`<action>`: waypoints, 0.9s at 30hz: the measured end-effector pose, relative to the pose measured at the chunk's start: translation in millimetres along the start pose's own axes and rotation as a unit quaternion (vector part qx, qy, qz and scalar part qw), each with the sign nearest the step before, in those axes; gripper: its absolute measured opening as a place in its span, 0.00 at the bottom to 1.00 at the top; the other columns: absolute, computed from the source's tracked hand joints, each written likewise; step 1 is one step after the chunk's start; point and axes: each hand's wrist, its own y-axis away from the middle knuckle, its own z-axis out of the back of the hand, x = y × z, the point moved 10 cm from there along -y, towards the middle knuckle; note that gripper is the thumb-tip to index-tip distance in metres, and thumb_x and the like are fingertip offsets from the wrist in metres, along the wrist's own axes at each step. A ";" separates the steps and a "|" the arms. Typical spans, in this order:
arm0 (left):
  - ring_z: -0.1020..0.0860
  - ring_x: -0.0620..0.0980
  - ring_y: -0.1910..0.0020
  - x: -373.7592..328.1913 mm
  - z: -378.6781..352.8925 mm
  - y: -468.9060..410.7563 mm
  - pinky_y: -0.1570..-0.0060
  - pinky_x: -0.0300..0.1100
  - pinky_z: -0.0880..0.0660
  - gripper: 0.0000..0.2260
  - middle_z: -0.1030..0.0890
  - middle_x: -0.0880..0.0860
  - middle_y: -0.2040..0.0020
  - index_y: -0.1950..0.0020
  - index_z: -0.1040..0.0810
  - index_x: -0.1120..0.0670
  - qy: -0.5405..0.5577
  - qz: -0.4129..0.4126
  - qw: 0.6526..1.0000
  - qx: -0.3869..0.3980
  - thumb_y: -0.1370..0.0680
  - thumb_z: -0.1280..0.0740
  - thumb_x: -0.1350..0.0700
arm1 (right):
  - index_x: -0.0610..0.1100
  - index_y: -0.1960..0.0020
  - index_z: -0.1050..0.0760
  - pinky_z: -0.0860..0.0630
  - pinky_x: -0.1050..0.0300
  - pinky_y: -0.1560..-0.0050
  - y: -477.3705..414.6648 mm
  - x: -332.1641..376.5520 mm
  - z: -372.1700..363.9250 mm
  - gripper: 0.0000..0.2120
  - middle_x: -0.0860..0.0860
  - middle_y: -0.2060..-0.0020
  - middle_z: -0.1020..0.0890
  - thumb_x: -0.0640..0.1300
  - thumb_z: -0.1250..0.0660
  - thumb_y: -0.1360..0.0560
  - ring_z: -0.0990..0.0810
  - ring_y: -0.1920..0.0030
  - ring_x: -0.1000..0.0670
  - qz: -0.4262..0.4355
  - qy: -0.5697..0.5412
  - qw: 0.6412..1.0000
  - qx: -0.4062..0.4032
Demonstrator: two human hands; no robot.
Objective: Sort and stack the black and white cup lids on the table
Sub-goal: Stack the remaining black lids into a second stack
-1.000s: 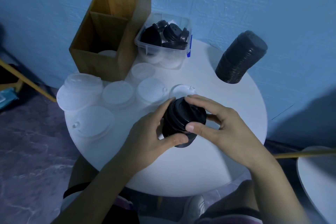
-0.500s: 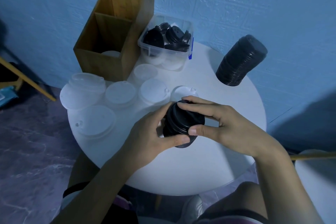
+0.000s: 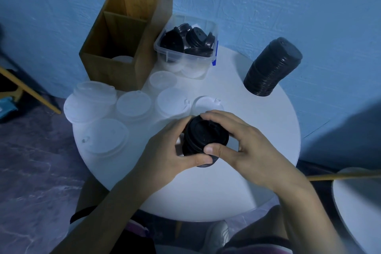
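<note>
Near the middle of the round white table (image 3: 268, 109), toward its near edge: a short stack of black lids (image 3: 206, 136), matte plastic, domed, with a raised rim. Gripped on its left side by the left hand (image 3: 165, 150), thumb across the front, fingers curled behind. Pinched at the top lid by the right hand (image 3: 253, 150), thumb on the near rim, fingers over the far rim. Lower part hidden behind both thumbs. Hard to tell whether resting on the top or lifted, and impossible to count.

At the far right edge, a tall stack of black lids (image 3: 272, 66), finely ribbed down its side, tilted in this view. Along the left edge and middle, white lids (image 3: 134, 105): translucent, round and smooth, some piled, others single, outlines faint against the white top.

At the far edge, a clear plastic bin (image 3: 185, 62) with loose black lids (image 3: 193, 41) jumbled on top and pale shapes blurred beneath. Just left of it, a two-compartment wooden box (image 3: 115, 68), smooth-grained, with something pale and round low in the near compartment, mostly hidden.

Cut off at the lower right: part of a second white tabletop (image 3: 358, 202).
</note>
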 end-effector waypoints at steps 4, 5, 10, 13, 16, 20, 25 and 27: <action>0.22 0.43 0.38 1.4 -0.8 0.4 0.41 0.43 0.21 0.29 0.21 0.40 0.38 0.33 0.25 0.37 0.014 0.003 1.000 0.015 0.31 0.19 0.48 | 0.63 0.27 0.34 0.28 0.50 0.30 6.3 -9.2 -5.2 0.28 0.69 0.33 0.26 0.61 0.30 0.25 0.27 0.31 0.60 -0.019 -0.036 0.998 -0.040; 0.22 0.44 0.37 2.2 -1.7 -0.3 0.40 0.46 0.21 0.29 0.21 0.41 0.37 0.32 0.25 0.38 0.021 0.004 1.000 0.022 0.31 0.20 0.49 | 0.64 0.26 0.34 0.28 0.50 0.29 7.8 -12.7 -5.3 0.30 0.69 0.33 0.25 0.62 0.29 0.26 0.27 0.30 0.60 -0.026 -0.060 0.997 -0.050; 0.26 0.39 0.30 13.2 -3.3 -0.3 0.33 0.38 0.28 0.33 0.24 0.37 0.30 0.23 0.36 0.36 0.094 0.025 0.994 0.057 0.26 0.29 0.47 | 0.57 0.26 0.30 0.27 0.56 0.29 9.8 -25.1 -6.4 0.35 0.65 0.35 0.21 0.52 0.23 0.31 0.23 0.33 0.60 -0.047 -0.210 0.972 -0.094; 0.33 0.36 0.25 9.3 1.9 -0.2 0.28 0.33 0.35 0.23 0.29 0.33 0.26 0.22 0.38 0.37 0.099 0.005 0.995 0.034 0.18 0.41 0.42 | 0.53 0.28 0.28 0.27 0.57 0.31 5.3 -25.5 -10.6 0.34 0.61 0.37 0.19 0.49 0.23 0.32 0.22 0.34 0.57 -0.050 -0.240 0.965 -0.094; 0.32 0.35 0.26 9.0 5.2 -2.0 0.28 0.33 0.35 0.19 0.27 0.32 0.28 0.24 0.33 0.39 0.111 0.011 0.994 0.003 0.15 0.45 0.48 | 0.54 0.31 0.25 0.26 0.62 0.35 -0.1 -22.3 -13.2 0.29 0.60 0.41 0.17 0.46 0.22 0.31 0.20 0.36 0.56 -0.048 -0.250 0.962 -0.093; 0.27 0.42 0.29 9.7 4.5 -1.3 0.30 0.43 0.31 0.18 0.22 0.39 0.32 0.26 0.29 0.43 0.104 0.016 0.994 -0.014 0.15 0.47 0.51 | 0.56 0.33 0.24 0.25 0.62 0.35 -2.4 -22.5 -16.4 0.27 0.58 0.42 0.16 0.42 0.22 0.29 0.20 0.37 0.55 -0.044 -0.256 0.961 -0.093; 0.23 0.44 0.34 13.1 5.7 3.9 0.36 0.41 0.27 0.17 0.20 0.40 0.37 0.29 0.28 0.44 0.076 0.030 0.997 -0.015 0.15 0.48 0.51 | 0.57 0.30 0.26 0.27 0.64 0.34 -0.7 -26.8 -20.9 0.32 0.61 0.41 0.16 0.50 0.23 0.32 0.21 0.36 0.59 -0.055 -0.266 0.958 -0.096; 0.23 0.46 0.33 14.0 6.6 3.6 0.33 0.49 0.27 0.17 0.20 0.42 0.36 0.28 0.29 0.44 0.076 0.034 0.997 -0.004 0.15 0.48 0.51 | 0.58 0.30 0.26 0.27 0.62 0.34 -1.1 -28.2 -21.0 0.32 0.61 0.41 0.16 0.50 0.23 0.33 0.21 0.36 0.58 -0.053 -0.264 0.958 -0.098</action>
